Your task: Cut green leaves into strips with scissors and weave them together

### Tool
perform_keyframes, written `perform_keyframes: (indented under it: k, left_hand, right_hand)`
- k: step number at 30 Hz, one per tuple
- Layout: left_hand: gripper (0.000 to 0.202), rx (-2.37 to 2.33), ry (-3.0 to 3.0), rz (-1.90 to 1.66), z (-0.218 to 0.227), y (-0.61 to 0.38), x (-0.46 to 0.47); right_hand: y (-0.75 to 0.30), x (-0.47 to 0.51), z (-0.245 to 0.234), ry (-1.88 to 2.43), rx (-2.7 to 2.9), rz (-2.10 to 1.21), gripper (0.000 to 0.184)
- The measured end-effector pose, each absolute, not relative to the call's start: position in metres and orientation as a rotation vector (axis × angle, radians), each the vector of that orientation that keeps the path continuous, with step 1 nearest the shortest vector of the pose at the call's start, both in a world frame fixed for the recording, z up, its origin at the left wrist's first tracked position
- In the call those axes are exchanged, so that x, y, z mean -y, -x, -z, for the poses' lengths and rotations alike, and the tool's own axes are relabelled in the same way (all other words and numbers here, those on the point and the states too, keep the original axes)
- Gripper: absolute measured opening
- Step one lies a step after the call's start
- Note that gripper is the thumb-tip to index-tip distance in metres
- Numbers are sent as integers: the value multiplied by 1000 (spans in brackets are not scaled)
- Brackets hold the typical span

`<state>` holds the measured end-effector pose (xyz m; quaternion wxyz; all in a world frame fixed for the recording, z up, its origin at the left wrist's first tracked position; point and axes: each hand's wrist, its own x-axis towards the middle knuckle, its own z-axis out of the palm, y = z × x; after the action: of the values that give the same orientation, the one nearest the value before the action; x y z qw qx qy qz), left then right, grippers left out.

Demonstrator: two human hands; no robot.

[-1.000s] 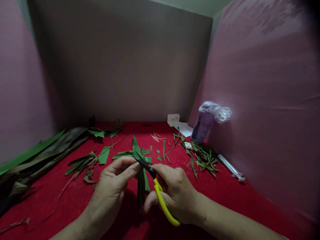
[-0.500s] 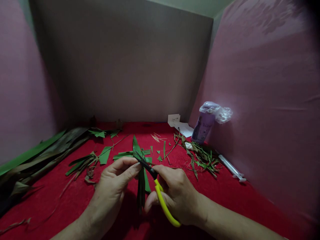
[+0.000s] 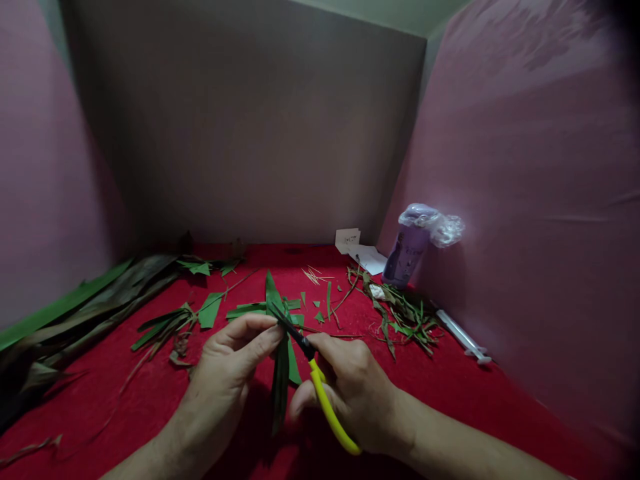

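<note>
My left hand (image 3: 235, 363) pinches a green leaf piece (image 3: 281, 383) between thumb and forefinger. Dark, narrow strips of it hang below the fingertips. Yellow-handled scissors (image 3: 327, 407) are in my right hand (image 3: 357, 383), their dark blades pointing up and left to my left fingertips. The blades look nearly closed, and whether leaf lies between them I cannot tell. Just beyond the hands, a pointed green leaf (image 3: 271, 290) and cut leaf strips (image 3: 247, 310) lie on the red cloth (image 3: 165, 393).
Long leaves (image 3: 100, 300) stretch along the left. Thin pale sticks (image 3: 315, 275) lie near the back. To the right are dried plant scraps (image 3: 410, 313), a syringe (image 3: 463, 337), a plastic-wrapped purple cup (image 3: 406, 253) and white paper (image 3: 369, 259). Pink walls (image 3: 525, 220) flank both sides.
The strips hanging under my left fingers have swung slightly and now hang a little lower. Both hands and the scissors hold almost the same position.
</note>
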<state>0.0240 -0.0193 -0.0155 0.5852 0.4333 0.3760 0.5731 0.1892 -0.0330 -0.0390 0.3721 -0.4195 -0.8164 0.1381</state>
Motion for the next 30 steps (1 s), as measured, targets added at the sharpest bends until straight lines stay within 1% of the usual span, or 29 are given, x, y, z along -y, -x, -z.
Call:
perform_keyframes:
  k: [4,6,8,9,11,14,17,18,20,23,27,30]
  left_hand:
    - [13,-906,-925,-1347,15,-23,17]
    - [14,-907,-905,-1349,15,-22,15]
    - [13,-907,-909,-1342,15,-20,13]
    - [13,-906,-920,-1330,15,-19,13]
    - [13,-901,-942,-1302,15,-19,12]
    - [13,-904,-959,-1261,15,-20,13]
    - [17,-921,-979,-1250,15,-22,15]
    - [18,-927,-999,-1247,15,-23,16]
    - [19,-943,-1043,-1234,17,-23,17]
    - [20,-965,-1054,-1189,20,-23,18]
    - [23,-944,-1020,-1149,26,-23,17]
    - [22,-936,-1032,-1134,28,-24,16]
  right_hand:
    - [-191,29,39,1108,2080,-445,15]
    - [-199,20,37,1239,2034,-345,16]
    - [-211,8,34,1476,1991,-128,25]
    - [-218,2,32,1600,2005,-50,26]
    - [-232,-9,31,1745,2079,69,20]
    - [-242,-17,30,1828,2120,172,17]
    - [-233,-8,26,1719,2111,186,12]
    - [-227,-2,23,1582,2108,120,14]
    - [-212,11,20,1309,2089,-192,14]
    - [-194,27,19,1181,2054,-614,14]
    - [-184,34,27,1132,1948,-850,12]
    - [-184,31,33,1091,1883,-939,17]
